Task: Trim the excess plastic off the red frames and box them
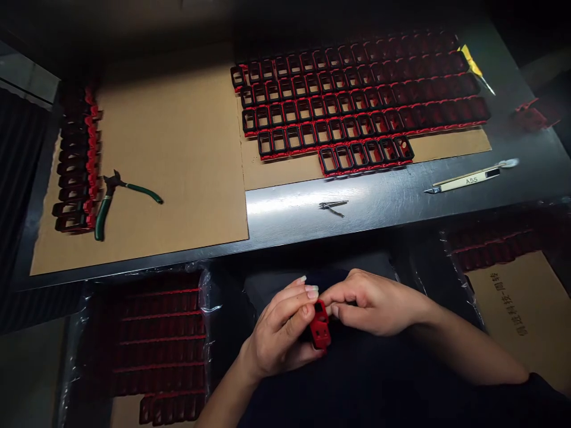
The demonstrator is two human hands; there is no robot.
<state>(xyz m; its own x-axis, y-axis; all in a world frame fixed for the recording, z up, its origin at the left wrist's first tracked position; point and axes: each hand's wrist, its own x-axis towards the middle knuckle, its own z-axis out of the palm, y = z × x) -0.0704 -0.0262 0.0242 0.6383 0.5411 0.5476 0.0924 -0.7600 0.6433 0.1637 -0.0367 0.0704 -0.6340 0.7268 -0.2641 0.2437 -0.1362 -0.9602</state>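
My left hand (283, 330) is closed around a small red plastic frame (320, 330) with openings in it, held in front of my body below the bench edge. My right hand (372, 303) has its thumb and forefinger pinched at the upper right edge of that same frame. What lies between those fingertips is partly hidden. Similar black and red plastic frames (335, 129) stand in several rows on the cardboard beyond my hands. Nearest on the bench lies a small pair of metal tweezer-like pieces (333, 206).
Green-handled cutting pliers (108, 199) lie on the cardboard sheet (178, 142), beside a stacked column of frames (74, 172). A craft knife (466, 180) and a yellow-handled tool (473, 64) lie at right. Plastic-lined boxes with frames (158, 339) and cardboard (521, 309) flank my lap.
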